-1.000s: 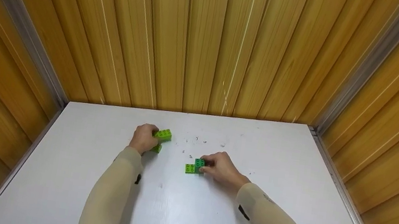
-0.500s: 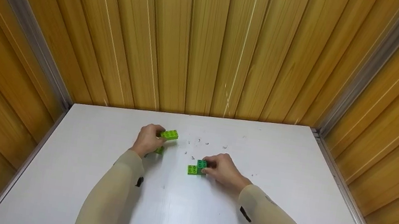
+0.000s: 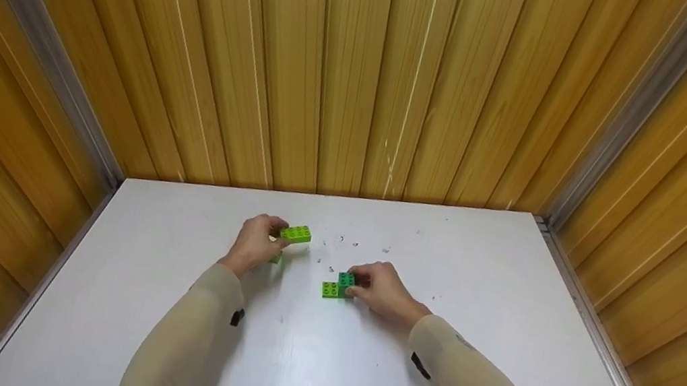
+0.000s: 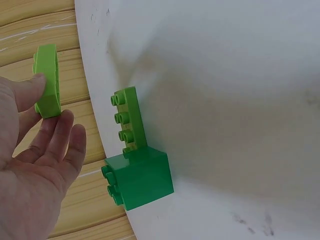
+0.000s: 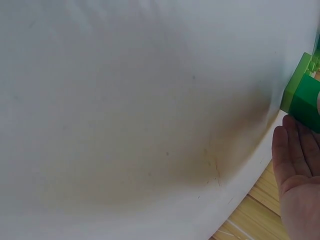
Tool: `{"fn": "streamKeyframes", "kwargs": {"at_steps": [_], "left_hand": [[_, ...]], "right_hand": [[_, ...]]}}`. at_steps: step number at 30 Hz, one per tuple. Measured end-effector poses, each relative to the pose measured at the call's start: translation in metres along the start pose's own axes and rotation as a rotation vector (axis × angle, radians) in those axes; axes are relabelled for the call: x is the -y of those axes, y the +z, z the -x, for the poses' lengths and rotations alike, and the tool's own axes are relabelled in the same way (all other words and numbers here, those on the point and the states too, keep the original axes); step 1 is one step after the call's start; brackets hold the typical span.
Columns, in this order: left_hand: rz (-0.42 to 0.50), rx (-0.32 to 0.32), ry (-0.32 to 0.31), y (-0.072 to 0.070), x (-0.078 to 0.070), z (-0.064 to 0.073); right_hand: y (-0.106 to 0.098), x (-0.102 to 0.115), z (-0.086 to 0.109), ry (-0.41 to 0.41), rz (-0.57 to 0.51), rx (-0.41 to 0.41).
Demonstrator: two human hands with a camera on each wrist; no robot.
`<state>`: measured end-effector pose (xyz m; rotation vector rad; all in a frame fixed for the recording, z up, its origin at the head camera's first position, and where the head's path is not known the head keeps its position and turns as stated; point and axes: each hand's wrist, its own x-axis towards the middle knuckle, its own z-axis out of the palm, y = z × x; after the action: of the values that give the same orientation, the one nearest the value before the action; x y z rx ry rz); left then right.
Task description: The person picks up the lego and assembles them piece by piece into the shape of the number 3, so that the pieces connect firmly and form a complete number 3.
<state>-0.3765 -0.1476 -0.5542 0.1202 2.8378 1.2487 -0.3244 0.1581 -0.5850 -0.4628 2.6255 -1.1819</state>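
Observation:
My left hand (image 3: 254, 244) pinches a lime green building brick (image 3: 296, 234) by one end, thumb on one side and fingers on the other. In the left wrist view that brick (image 4: 48, 80) hangs above another lime brick (image 4: 131, 117), which has a dark green brick (image 4: 140, 177) on one end. The head view hides most of this lower pair behind the left hand. To the right, my right hand (image 3: 386, 291) grips a dark green brick (image 3: 346, 280) standing on one end of a flatter lime brick (image 3: 329, 289). Its base (image 5: 296, 85) shows at the right wrist view's edge.
Both hands work over a white table (image 3: 304, 364) with small dark marks near its middle. Yellow wood-look panels (image 3: 346, 84) rise behind it and at both sides, with grey metal posts (image 3: 641, 115) at the corners.
My left hand has moved slightly right with the lime brick, away from the pair below. The right hand keeps its grip on the dark green brick in nearly the same spot.

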Motion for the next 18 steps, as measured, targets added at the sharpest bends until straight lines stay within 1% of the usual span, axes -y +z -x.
{"fn": "streamKeyframes", "kwargs": {"at_steps": [5,7,10,15,18], "left_hand": [[0.044,0.015,-0.011,0.0,-0.009,0.006],[0.053,0.014,-0.002,0.002,-0.013,0.009],[0.054,0.008,0.021,0.004,-0.016,0.012],[0.048,0.016,0.076,0.009,-0.019,0.019],[0.057,0.022,0.099,0.012,-0.02,0.023]], "right_hand": [[0.0,0.001,-0.002,0.014,0.014,-0.001],[0.0,0.001,-0.003,0.023,0.015,-0.002],[0.0,0.001,-0.002,0.026,0.004,-0.003],[0.0,0.0,-0.001,-0.011,-0.014,-0.001],[0.001,0.0,-0.001,-0.016,-0.01,-0.002]]}}
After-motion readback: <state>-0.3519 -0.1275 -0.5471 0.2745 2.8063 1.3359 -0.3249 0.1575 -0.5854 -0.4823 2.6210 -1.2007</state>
